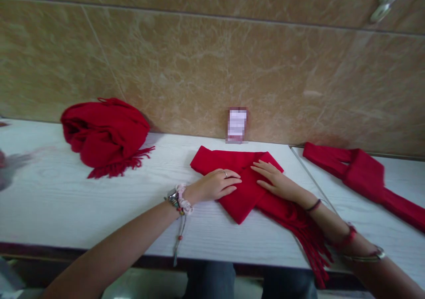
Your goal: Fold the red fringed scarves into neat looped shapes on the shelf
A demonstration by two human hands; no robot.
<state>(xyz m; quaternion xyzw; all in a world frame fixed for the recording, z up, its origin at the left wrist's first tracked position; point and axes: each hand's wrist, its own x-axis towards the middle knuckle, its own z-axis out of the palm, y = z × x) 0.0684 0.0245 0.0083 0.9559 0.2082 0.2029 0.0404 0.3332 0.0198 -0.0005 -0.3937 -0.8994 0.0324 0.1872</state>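
Note:
A red scarf (241, 201) lies folded on the white table in front of me, its layers crossing into a point toward me. Its fringed end trails to the lower right and hangs over the table's front edge. My left hand (215, 184), with a ring on one finger, rests on the left part of the folds, fingers stretched out. Flat on the right part lies my right hand (277, 182), its fingers spread. Neither hand grips the cloth; both palms face down on it.
A bunched red scarf (106, 133) with fringe sits at the left by the marbled wall. Against the wall stands a phone-like blurred object (237, 125). Another folded red cloth (363, 173) lies at the right, past a seam in the white table (99, 215).

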